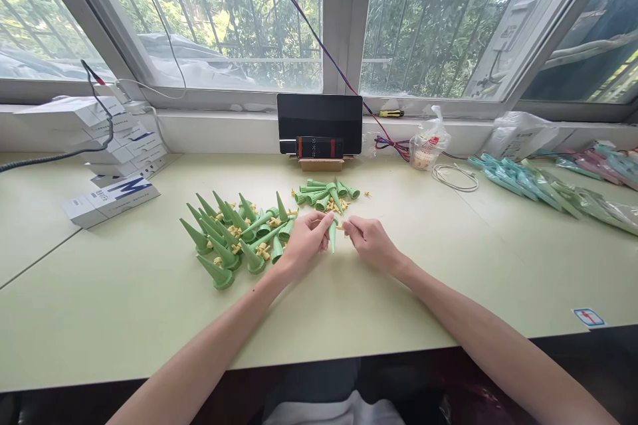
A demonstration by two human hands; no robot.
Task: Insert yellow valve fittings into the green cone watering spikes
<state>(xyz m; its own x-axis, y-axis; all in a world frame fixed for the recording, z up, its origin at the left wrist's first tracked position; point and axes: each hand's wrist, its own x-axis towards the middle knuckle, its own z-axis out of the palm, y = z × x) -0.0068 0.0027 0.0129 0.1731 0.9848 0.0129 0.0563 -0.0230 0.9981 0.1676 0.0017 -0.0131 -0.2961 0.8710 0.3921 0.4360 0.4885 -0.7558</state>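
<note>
**Item 1.** Left hand (306, 240): grip closed around a green cone (332, 237), held tip down at the middle of the pale surface (448, 265), close in front of the person.

**Item 2.** Right hand (369, 244): grip pinched thumb to forefinger on a tiny yellow piece (341, 227), just beside the cone's wide end (the piece is too small to make out its shape).

**Item 3.** Large heap of cones (232, 236): lies loose just left of the left hand, with yellow bits mixed in.

**Item 4.** Smaller heap of green parts (323, 192): sits just beyond both hands, with scattered yellow parts (339, 206) at its near edge.

**Item 5.** Dark tablet (319, 121): stands upright against the window sill, with a phone (319, 147) on a wooden stand in front of it.

**Item 6.** White boxes (112, 196): lie far left, with more stacked behind them.

**Item 7.** Plastic bag (428, 143) and coiled white cable (454, 178): sit right of the tablet.

**Item 8.** Teal packets (528, 182): fan out along the far right.
</note>
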